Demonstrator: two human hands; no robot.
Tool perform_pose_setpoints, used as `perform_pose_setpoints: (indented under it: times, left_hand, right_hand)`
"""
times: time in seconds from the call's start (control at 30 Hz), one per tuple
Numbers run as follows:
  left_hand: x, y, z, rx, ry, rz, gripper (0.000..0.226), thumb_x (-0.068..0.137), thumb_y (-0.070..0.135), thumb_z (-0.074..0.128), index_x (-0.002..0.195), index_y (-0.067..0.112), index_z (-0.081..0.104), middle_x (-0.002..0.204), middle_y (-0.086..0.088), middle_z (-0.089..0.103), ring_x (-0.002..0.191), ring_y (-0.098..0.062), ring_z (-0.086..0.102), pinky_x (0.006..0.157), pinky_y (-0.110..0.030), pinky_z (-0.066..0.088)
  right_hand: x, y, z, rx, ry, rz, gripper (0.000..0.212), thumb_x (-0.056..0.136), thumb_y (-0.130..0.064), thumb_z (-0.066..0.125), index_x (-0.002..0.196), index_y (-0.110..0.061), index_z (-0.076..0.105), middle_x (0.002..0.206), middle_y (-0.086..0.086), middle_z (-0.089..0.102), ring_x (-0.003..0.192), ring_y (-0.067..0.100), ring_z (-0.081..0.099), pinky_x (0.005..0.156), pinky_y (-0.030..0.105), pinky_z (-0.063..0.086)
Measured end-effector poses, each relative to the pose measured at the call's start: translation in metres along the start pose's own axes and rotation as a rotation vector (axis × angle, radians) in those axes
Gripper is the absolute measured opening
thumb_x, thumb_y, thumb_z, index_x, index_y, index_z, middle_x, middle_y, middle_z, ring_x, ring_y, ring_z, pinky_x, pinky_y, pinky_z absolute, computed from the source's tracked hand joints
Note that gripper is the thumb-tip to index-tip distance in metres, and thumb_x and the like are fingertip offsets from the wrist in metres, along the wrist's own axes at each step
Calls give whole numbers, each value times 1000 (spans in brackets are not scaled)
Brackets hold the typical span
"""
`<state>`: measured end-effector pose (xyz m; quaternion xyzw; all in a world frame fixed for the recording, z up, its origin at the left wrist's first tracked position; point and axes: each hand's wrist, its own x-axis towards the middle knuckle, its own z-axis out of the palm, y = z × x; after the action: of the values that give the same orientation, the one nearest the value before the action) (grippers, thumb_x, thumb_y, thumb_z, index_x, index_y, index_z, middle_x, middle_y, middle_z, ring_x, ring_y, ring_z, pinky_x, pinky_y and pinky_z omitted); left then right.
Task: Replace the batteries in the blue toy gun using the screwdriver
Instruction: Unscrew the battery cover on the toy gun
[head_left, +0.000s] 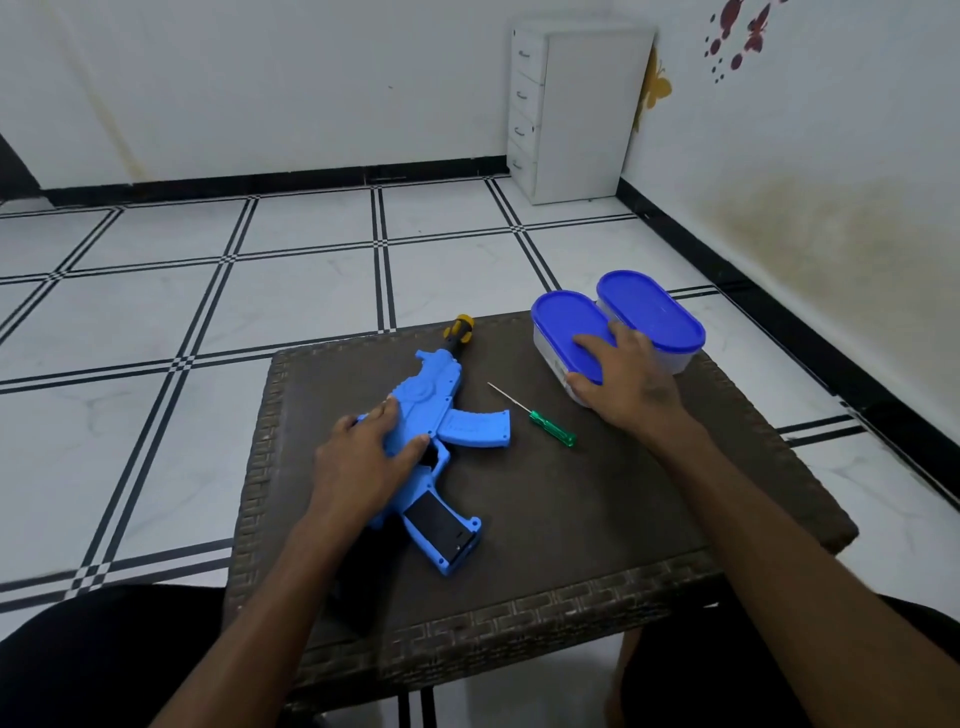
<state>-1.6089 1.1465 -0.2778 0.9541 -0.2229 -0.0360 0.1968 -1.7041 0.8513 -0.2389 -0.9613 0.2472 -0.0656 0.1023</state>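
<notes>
The blue toy gun (441, 410) lies flat on the dark woven table (571, 519), its yellow-and-black muzzle pointing away from me. My left hand (363, 452) rests on the gun's middle, fingers spread over the body. A screwdriver (540, 420) with a green handle lies on the table just right of the gun, touched by neither hand. My right hand (623, 379) grips the near one of two blue-lidded plastic boxes (566, 332), thumb on its front wall and fingers on the lid.
The second blue-lidded box (654, 312) stands right behind the first at the table's far right corner. Tiled floor surrounds the table. A white drawer cabinet (571, 109) stands against the far wall. My knees are under the near edge.
</notes>
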Motion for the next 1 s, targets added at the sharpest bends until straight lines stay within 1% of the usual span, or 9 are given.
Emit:
perform_pose_setpoints:
  times: [0.17,0.33,0.5,0.6,0.67,0.77,0.87,0.93,1.0]
  left_hand:
    - [-2,1,1,-21,15,-1,66,90,61,50,147,29,39,148,5,49,138,-29,36,105,-47,40]
    - [-5,2,4,-29,48,-12,67,89,61,52,147,28,41,148,6,48,139,-29,36,105,-48,39]
    - [-7,4,5,-22,45,-13,67,88,60,53,146,28,42,147,5,50,138,-31,37,103,-48,40]
    - [-9,9,5,-46,25,-7,67,87,59,56,145,27,44,145,2,51,136,-32,38,102,-50,42]
    - [-11,14,5,-49,25,-11,66,87,58,57,143,26,46,142,-1,54,134,-33,40,100,-50,43]
    - [-15,22,3,-39,35,-7,65,85,59,60,139,24,52,136,-5,60,128,-37,46,95,-49,45]
    - [-19,24,1,-44,39,6,62,83,62,60,133,25,55,131,-1,62,124,-37,48,93,-50,47]
    - [-20,24,0,-54,48,26,62,83,63,59,130,24,57,129,1,63,122,-37,49,91,-50,47]
    - [-21,25,0,-36,49,47,63,83,65,56,131,24,55,132,4,61,121,-37,49,92,-50,47]
  right_hand:
    - [-43,7,-1,75,59,20,55,91,-45,61,142,-29,48,149,5,39,135,25,36,100,41,47]
    - [-116,24,-10,145,80,107,56,83,-48,69,135,-36,56,146,-3,42,137,21,32,102,39,45]
    - [-159,43,-21,157,158,227,53,76,-51,73,127,-38,63,138,-5,47,130,21,38,96,36,44]
    - [-164,50,-26,124,185,324,53,77,-54,71,127,-38,62,138,-6,46,129,22,37,90,38,47]
    - [-163,50,-29,100,172,366,55,80,-54,69,130,-35,59,140,-3,44,130,24,37,91,41,48]
    - [-160,43,-30,-15,156,390,56,84,-51,66,134,-29,56,146,4,42,134,29,37,102,47,43]
    - [-153,23,-24,-36,267,257,50,86,-38,69,132,-24,57,146,9,45,135,31,41,104,49,42]
    - [-140,3,-15,85,279,85,42,89,-29,67,129,-22,59,136,6,54,125,25,51,96,38,48]
    - [-120,-16,0,155,201,-19,39,93,-26,61,131,-24,57,130,1,58,119,17,54,91,29,48]
